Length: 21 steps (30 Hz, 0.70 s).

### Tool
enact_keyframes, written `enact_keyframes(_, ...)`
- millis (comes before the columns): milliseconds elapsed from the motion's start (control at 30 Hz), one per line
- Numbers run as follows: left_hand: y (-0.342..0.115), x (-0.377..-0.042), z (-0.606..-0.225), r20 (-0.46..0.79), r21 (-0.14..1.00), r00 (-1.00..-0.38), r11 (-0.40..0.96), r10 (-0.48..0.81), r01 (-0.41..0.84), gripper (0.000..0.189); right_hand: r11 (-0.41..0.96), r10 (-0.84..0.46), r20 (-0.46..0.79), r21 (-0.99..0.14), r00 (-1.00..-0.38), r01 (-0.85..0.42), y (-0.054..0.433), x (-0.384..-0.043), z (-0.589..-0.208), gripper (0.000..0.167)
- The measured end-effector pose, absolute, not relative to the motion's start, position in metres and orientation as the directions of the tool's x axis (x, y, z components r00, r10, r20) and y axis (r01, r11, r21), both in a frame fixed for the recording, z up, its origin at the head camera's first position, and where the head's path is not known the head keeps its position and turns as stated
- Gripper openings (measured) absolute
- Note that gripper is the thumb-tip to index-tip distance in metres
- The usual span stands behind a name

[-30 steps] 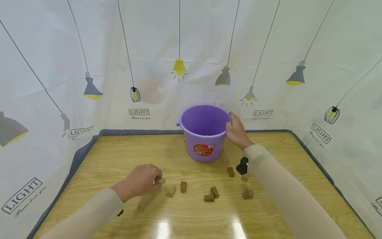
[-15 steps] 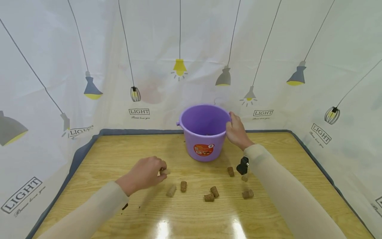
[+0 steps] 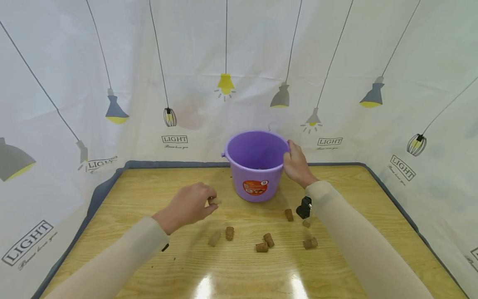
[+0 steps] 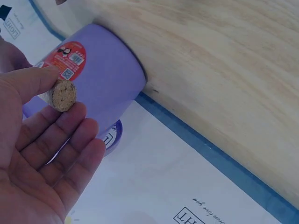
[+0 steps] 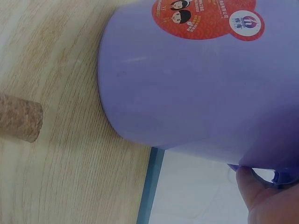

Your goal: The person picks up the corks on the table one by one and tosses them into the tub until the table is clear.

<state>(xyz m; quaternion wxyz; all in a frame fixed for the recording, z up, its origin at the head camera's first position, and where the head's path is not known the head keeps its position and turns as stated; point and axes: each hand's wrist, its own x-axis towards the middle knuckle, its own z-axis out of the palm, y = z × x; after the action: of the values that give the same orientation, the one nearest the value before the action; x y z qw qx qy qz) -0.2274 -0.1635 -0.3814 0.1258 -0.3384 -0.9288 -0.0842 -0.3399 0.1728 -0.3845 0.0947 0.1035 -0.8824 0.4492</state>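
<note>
Between thumb and fingertips my left hand pinches a pale cork, held above the table to the left of a purple bucket. In the left wrist view the cork's round end faces the camera and overlaps the bucket's side. My right hand grips the bucket's rim on its right side, with the thumb at the edge. The bucket stands upright at the back of the table, a red sticker on its front. Its inside bottom is mostly hidden by the near wall.
Several corks lie on the wooden table: a pale cork, a brown cork beside it, a touching pair in front of the bucket, and others near the right sleeve. A lamp-printed cloth hangs around the table.
My left hand has risen and moved right and away from me, carrying the pale cork closer to the bucket. The right hand and the bucket have stayed in place.
</note>
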Motion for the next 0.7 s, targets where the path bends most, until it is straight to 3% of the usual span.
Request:
enact_keyframes(400, -0.148, -0.235, -0.371, 0.331, 0.067, -0.733, 0.76, 0.595, 0.647, 0.02, 0.579, -0.098, 0.281, -0.764, -0.955, -0.284, 0.174, -0.343, -0.386, 0.06)
enact_keyframes(700, -0.138, -0.246, -0.366, 0.415, 0.061, -0.691, 0.74, 0.592, 0.67, 0.019, 0.584, -0.094, 0.261, -0.767, -0.961, -0.266, 0.173, -0.341, -0.385, 0.061)
